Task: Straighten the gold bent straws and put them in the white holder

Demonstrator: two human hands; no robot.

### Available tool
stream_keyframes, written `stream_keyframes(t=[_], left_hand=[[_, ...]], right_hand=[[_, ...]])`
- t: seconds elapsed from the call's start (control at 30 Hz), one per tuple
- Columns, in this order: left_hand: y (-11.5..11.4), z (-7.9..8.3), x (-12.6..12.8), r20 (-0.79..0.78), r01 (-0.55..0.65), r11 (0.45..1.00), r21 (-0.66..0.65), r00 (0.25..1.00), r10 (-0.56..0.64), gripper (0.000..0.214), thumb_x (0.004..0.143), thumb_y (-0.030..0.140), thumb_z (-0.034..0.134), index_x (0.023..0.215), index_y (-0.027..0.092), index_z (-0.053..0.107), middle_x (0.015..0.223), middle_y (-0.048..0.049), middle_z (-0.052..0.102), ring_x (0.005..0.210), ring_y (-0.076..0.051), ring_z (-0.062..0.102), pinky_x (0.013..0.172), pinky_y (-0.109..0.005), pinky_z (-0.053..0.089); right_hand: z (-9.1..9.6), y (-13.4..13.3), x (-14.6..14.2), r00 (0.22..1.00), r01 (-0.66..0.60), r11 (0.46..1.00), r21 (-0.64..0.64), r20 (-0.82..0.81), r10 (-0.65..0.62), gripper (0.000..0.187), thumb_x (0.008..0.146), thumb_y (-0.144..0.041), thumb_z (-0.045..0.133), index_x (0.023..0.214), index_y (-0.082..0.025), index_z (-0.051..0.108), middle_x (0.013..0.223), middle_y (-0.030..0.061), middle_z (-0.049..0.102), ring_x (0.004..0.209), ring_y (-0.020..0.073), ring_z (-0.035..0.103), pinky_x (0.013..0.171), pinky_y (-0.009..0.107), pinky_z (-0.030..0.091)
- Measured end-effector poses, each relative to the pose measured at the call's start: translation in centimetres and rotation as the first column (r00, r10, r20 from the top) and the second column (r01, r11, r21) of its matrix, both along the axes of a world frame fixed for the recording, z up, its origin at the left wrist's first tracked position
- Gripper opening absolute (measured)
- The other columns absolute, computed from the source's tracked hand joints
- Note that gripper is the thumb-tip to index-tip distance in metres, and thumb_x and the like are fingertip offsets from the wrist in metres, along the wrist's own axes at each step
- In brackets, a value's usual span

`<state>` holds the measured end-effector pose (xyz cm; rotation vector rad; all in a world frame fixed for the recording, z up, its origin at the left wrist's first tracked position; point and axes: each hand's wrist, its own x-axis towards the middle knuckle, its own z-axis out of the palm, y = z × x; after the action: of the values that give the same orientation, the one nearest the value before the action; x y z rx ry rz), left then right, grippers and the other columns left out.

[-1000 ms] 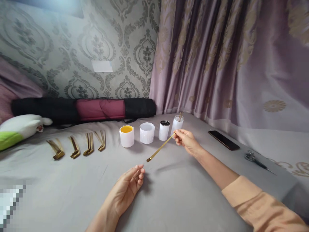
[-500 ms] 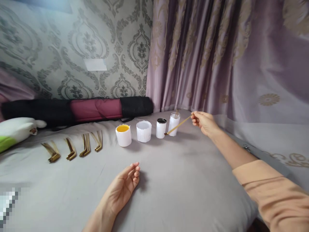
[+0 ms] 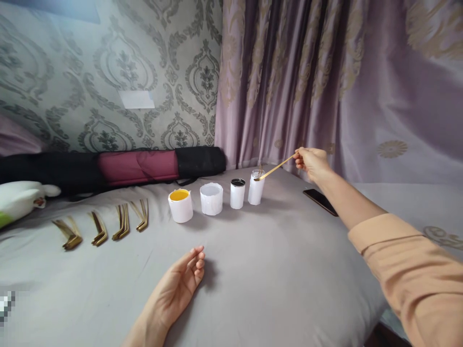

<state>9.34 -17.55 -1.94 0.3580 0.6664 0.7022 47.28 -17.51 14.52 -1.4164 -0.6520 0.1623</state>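
My right hand [image 3: 313,163] is raised above the bed, fingers pinching the end of a thin golden-brown stick [image 3: 278,166]. The stick slants down leftward, and its dark tip overlaps the upper part of a tall white-wrapped jar [image 3: 256,193]; whether they touch I cannot tell. Short brown pieces poke out of that jar. Beside it stand a narrow white container with a dark rim [image 3: 237,197], a wide white tub [image 3: 211,202] and a white tub of yellow stuff [image 3: 181,208]. My left hand [image 3: 183,284] rests palm-up on the bed, fingers loosely curved, holding nothing.
Several bundles of bent golden-brown sticks [image 3: 121,224] lie in a row on the grey bedsheet [image 3: 231,289]. Behind them are a long black-and-maroon bag [image 3: 139,168] and a white plush toy [image 3: 21,200]. A dark phone [image 3: 320,201] lies under my right forearm, near the curtain [image 3: 282,86].
My right hand has moved up and slightly right. The stick's tip has risen from beside the dark-rimmed container to the tall jar's upper part. My left hand stays put; the view has shifted slightly.
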Motion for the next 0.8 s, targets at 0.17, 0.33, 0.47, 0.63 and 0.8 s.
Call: stream_keyframes(t=[0.17, 0.33, 0.47, 0.63, 0.8], left_hand=[[0.0, 0.2, 0.1, -0.001, -0.001, 1.000, -0.006, 1.000, 0.001, 0.019, 0.073, 0.008, 0.057, 0.091, 0.006, 0.057, 0.078, -0.0050, 0.053, 0.059, -0.006, 0.049, 0.050, -0.018, 0.047], [-0.1, 0.3, 0.1, -0.025, -0.008, 1.000, -0.014, 1.000, 0.008, 0.019, 0.073, 0.009, 0.057, 0.091, 0.007, 0.057, 0.077, -0.0048, 0.053, 0.059, -0.006, 0.050, 0.051, -0.018, 0.048], [-0.1, 0.4, 0.1, -0.034, -0.007, 1.000, -0.012, 0.999, 0.006, 0.019, 0.073, 0.009, 0.057, 0.092, 0.006, 0.057, 0.077, -0.0046, 0.053, 0.058, -0.006, 0.050, 0.051, -0.018, 0.048], [-0.2, 0.3, 0.1, -0.026, 0.000, 1.000, -0.003, 1.000, 0.000, 0.020, 0.072, 0.009, 0.058, 0.092, 0.007, 0.056, 0.077, -0.0045, 0.053, 0.059, -0.006, 0.049, 0.051, -0.018, 0.047], [-0.1, 0.1, 0.1, -0.014, 0.001, 1.000, -0.006, 1.000, -0.001, 0.018, 0.074, 0.009, 0.056, 0.092, 0.007, 0.057, 0.077, -0.0048, 0.053, 0.058, -0.006, 0.050, 0.050, -0.018, 0.047]], right_hand=[[1.3, 0.9, 0.8, 0.991, 0.093, 0.996, -0.002, 0.102, -0.092, 0.015, 0.078, -0.017, 0.049, 0.064, -0.013, 0.055, 0.053, -0.0010, 0.053, 0.035, 0.0032, 0.043, 0.029, 0.013, 0.035], [2.0, 2.1, 1.8, 0.971, 0.161, 0.987, 0.018, 0.178, -0.161, 0.016, 0.077, -0.017, 0.049, 0.063, -0.014, 0.056, 0.053, -0.0001, 0.055, 0.036, 0.0042, 0.045, 0.029, 0.014, 0.034], [1.9, 2.9, 2.1, 0.948, 0.197, 0.980, 0.009, 0.254, -0.193, 0.017, 0.076, -0.018, 0.047, 0.064, -0.014, 0.057, 0.055, 0.0021, 0.057, 0.037, 0.0064, 0.048, 0.030, 0.016, 0.036], [1.7, 3.2, 1.6, 0.922, 0.225, 0.974, -0.012, 0.327, -0.208, 0.016, 0.076, -0.020, 0.047, 0.068, -0.013, 0.059, 0.059, 0.0043, 0.060, 0.039, 0.0080, 0.050, 0.031, 0.016, 0.037], [1.3, 3.8, 1.4, 0.876, 0.254, 0.966, -0.049, 0.436, -0.208, 0.020, 0.078, -0.025, 0.045, 0.071, -0.014, 0.060, 0.062, 0.0054, 0.062, 0.041, 0.0086, 0.051, 0.035, 0.018, 0.040]])
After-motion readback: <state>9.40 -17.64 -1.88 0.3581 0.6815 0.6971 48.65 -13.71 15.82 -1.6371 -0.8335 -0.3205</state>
